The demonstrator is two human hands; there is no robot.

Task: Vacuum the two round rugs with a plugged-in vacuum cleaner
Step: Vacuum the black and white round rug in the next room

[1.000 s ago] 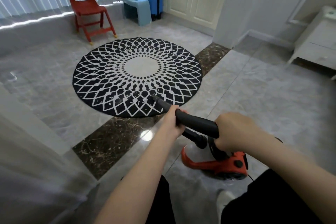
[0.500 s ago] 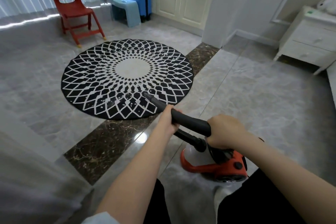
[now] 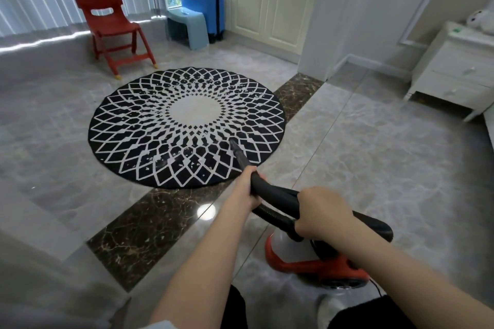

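The nozzle tip (image 3: 232, 141) now sits further in on the black-and-white round rug (image 3: 149, 125), over the patterned ring just short of the pale centre disc, whereas a second ago it lay close to the rug's near edge; the whole view has also swung, so the rug and the red chair (image 3: 112, 24) have shifted right in the picture and the white bedside cabinet (image 3: 454, 72) at far right shows more fully. The left hand (image 3: 247, 185) grips the black wand (image 3: 242, 160) with its fingers wrapped round it near where the tube thickens, and the right hand (image 3: 319, 214) holds the black hose handle (image 3: 278, 196) further back, curled round it. The orange vacuum cleaner body (image 3: 315, 266) rests on the grey marble floor (image 3: 374, 155) just beside the person's legs, below the right hand, with a thin dark cord (image 3: 377, 288) trailing off at its right end; the plug itself is not in view. I judge that the stroke is moving inward across the near part of this rug, so cleaning of it is under way but far from complete. Small pale flecks show on the dark pattern. Only one round rug is visible, so the second lies somewhere out of view.
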